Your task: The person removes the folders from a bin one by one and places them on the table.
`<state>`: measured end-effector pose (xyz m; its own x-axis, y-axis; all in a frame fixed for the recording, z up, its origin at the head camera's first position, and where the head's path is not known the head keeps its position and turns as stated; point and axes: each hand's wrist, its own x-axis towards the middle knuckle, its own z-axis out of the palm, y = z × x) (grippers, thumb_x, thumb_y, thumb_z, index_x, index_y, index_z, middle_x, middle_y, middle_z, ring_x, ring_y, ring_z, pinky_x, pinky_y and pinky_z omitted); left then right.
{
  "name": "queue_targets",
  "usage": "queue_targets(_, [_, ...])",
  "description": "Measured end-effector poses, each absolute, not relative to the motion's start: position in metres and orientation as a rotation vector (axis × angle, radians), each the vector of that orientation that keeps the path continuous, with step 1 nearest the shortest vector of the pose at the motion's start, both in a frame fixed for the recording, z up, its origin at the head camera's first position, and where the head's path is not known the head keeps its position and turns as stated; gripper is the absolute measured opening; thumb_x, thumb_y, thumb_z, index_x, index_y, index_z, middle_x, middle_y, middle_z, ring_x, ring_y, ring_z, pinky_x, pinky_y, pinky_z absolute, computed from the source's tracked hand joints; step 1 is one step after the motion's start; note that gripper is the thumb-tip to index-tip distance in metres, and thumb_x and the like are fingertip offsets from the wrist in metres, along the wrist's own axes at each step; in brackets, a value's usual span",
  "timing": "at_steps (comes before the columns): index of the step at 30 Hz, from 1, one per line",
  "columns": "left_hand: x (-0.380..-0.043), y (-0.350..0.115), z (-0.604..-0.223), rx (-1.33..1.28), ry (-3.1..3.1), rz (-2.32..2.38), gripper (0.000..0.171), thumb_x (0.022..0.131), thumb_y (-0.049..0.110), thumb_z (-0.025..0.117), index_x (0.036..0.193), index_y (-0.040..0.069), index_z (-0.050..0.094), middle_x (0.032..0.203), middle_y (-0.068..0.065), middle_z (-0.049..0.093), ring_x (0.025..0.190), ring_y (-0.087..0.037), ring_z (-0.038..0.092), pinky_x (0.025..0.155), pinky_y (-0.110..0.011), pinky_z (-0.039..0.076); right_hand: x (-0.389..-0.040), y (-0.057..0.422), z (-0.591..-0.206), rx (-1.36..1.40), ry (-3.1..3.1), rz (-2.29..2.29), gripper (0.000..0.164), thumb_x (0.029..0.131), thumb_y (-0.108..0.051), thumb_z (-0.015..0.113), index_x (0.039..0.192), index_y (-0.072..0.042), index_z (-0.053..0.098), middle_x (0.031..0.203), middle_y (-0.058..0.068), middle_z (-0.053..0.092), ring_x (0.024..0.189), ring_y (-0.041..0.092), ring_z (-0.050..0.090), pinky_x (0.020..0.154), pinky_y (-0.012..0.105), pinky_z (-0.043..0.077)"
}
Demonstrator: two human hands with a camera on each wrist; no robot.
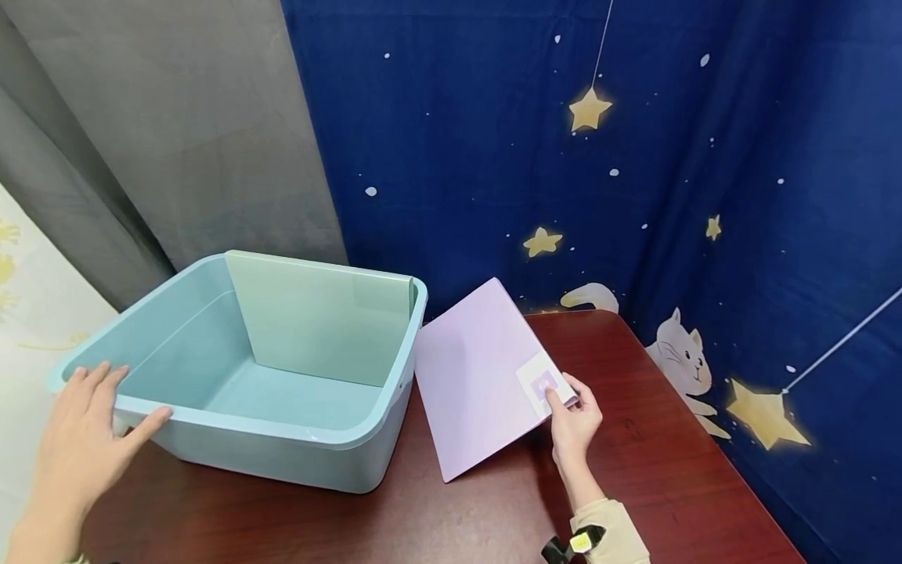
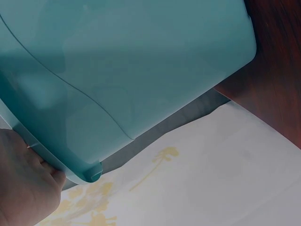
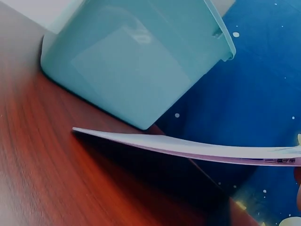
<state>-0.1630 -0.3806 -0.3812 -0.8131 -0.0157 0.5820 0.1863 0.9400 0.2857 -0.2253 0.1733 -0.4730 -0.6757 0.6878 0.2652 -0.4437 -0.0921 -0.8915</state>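
Observation:
A light purple folder (image 1: pixel 472 376) with a white label near one corner is pinched at that corner by my right hand (image 1: pixel 576 419), thumb on top. The folder slants over the table; its edge shows side-on in the right wrist view (image 3: pixel 197 149). Left of it stands a light blue plastic tub (image 1: pixel 268 462). My left hand (image 1: pixel 81 439) rests on the tub's near left rim, fingertips over the edge and thumb spread along it. Inside the tub a pale green folder (image 1: pixel 317 321) leans upright against the far wall.
Both the tub and folder are on a dark red wooden table (image 1: pixel 437 525). Behind hang a grey curtain (image 1: pixel 190 117) and a blue curtain (image 1: pixel 458 157) with stars and a cat. A white cloth with yellow flowers (image 2: pixel 225 165) lies beyond the table's left edge.

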Motion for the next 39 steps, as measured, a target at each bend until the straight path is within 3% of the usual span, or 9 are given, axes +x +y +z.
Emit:
queue_targets(7, [-0.165, -0.382, -0.382, -0.118, -2.495, -0.436, 0.079, 0.079, 0.041, 0.061, 0.127, -0.016, 0.035, 0.133, -0.039, 0.028, 0.134, -0.044, 0.007, 0.112, -0.044, 0.0, -0.249, 0.196, -0.524, -0.063, -1.349, 1.913, 0.035, 0.066, 0.004, 0.073, 0.1, 0.002, 0.065, 0.087, 0.009, 0.066, 0.071, 0.011, 0.061, 0.055, 0.017, 0.051])
queue_targets(10, [-0.166, -0.383, -0.382, -0.118, -2.494, -0.437, 0.079, 0.079, 0.041, 0.061, 0.127, -0.016, 0.035, 0.133, -0.039, 0.028, 0.134, -0.044, 0.007, 0.112, -0.044, 0.0, -0.248, 0.197, -0.526, -0.169, -1.46, 1.81, 0.035, 0.066, 0.001, 0.073, 0.1, 0.001, 0.065, 0.086, 0.007, 0.066, 0.07, 0.009, 0.061, 0.055, 0.016, 0.051])
queue_targets(17, [-0.169, -0.384, -0.382, -0.118, -2.497, -0.431, 0.079, 0.079, 0.041, 0.061, 0.128, -0.016, 0.035, 0.132, -0.039, 0.028, 0.134, -0.044, 0.007, 0.112, -0.044, 0.0, -0.244, 0.201, -0.528, -0.105, -1.422, 1.891, 0.033, 0.066, 0.007, 0.072, 0.098, 0.0, 0.066, 0.086, 0.009, 0.066, 0.07, 0.01, 0.061, 0.056, 0.017, 0.051])
queue_targets(22, [-0.17, -0.384, -0.381, -0.115, -2.507, -0.431, 0.079, 0.08, 0.041, 0.061, 0.128, -0.016, 0.034, 0.133, -0.039, 0.027, 0.134, -0.044, 0.006, 0.112, -0.045, -0.001, -0.262, 0.211, -0.561, -0.27, -1.553, 1.756, 0.036, 0.066, 0.002, 0.076, 0.099, -0.009, 0.068, 0.088, 0.006, 0.066, 0.072, 0.011, 0.061, 0.058, 0.016, 0.051])
queue_targets(39, [-0.175, -0.386, -0.381, -0.11, -2.513, -0.422, 0.08, 0.08, 0.042, 0.06, 0.129, -0.016, 0.033, 0.134, -0.039, 0.027, 0.135, -0.043, 0.005, 0.112, -0.044, -0.001, -0.235, 0.204, -0.529, -0.345, -1.693, 1.735, 0.033, 0.063, -0.006, 0.079, 0.094, -0.005, 0.068, 0.074, 0.001, 0.067, 0.059, 0.001, 0.057, 0.05, 0.011, 0.045])
